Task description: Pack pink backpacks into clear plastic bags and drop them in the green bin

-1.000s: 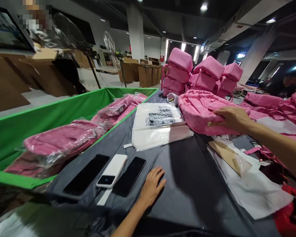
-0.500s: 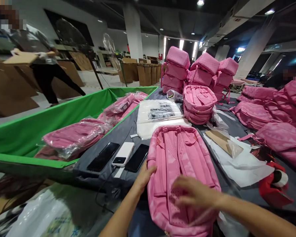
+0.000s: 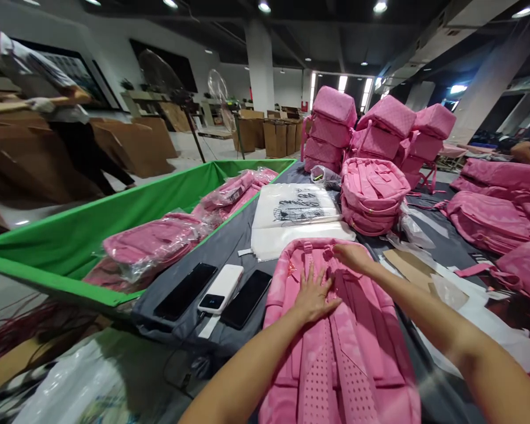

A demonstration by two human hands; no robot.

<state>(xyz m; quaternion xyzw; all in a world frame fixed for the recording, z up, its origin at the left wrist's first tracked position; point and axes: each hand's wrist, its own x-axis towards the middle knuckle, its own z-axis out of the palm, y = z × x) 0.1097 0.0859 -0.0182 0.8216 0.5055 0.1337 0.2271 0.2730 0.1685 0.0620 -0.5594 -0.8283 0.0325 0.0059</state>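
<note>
A pink camouflage backpack [image 3: 285, 347] lies in front of me with its back panel and perforated shoulder straps facing up. My left hand [image 3: 317, 295] rests flat on the upper back panel between the straps, fingers spread. At the top of the bag, my right hand [image 3: 354, 257] has its fingers closed on the backpack near the strap's upper end; the fingertips are partly hidden. Just beyond the bag lies a stack of white printed plastic bags [image 3: 298, 206]. Behind that sits another pink backpack [image 3: 373, 191].
Left of the backpack are two black phones [image 3: 185, 290] and a white power bank [image 3: 221, 288]. A green-sided bin [image 3: 159, 191] holds plastic-wrapped pink bags. Pink backpacks are stacked [image 3: 331, 126] at the back and right. Cardboard [image 3: 408, 268] lies on the right; a person [image 3: 48, 88] stands far left.
My left hand has moved from the bag's left edge onto its back panel. My right hand has gone up to the bag's top. The straps now lie extended toward me.
</note>
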